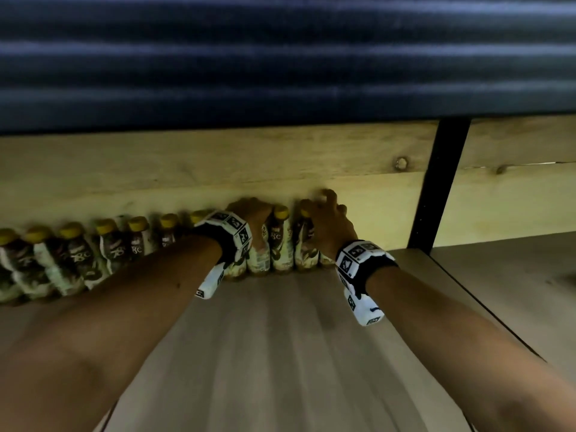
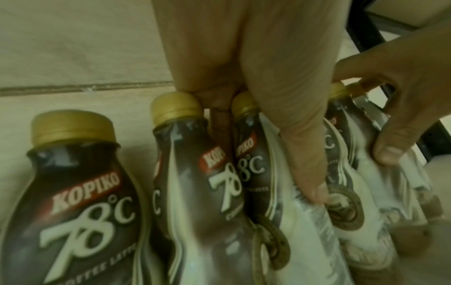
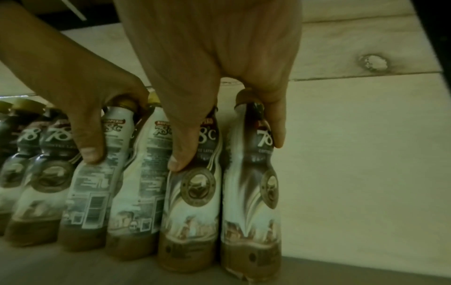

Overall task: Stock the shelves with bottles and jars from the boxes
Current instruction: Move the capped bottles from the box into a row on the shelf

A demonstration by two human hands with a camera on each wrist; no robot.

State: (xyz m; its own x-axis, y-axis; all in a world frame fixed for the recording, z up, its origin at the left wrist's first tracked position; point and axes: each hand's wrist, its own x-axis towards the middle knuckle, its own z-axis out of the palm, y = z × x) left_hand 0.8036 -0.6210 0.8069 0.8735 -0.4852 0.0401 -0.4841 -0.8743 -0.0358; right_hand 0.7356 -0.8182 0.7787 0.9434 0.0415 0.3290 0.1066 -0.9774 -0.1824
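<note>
A row of Kopiko coffee bottles [image 1: 103, 247] with gold caps stands along the back of a wooden shelf [image 1: 280, 338]. My left hand [image 1: 249, 213] reaches over the row and grips one bottle [image 2: 275, 202] by its neck, with the thumb [image 2: 310, 173] pressed on the label. My right hand [image 1: 327, 216] is at the row's right end. Its thumb [image 3: 180, 154] lies on one bottle [image 3: 192, 192] and a finger [image 3: 277, 125] on the far side of the last bottle [image 3: 251, 192], so it holds the two together. All the bottles stand upright on the shelf.
Pale wood planks [image 1: 218, 169] form the back wall right behind the bottles. A black metal post [image 1: 442, 182] stands to the right of my right hand, with another shelf board [image 1: 514, 291] beyond it. A dark ribbed surface [image 1: 280, 57] hangs low overhead.
</note>
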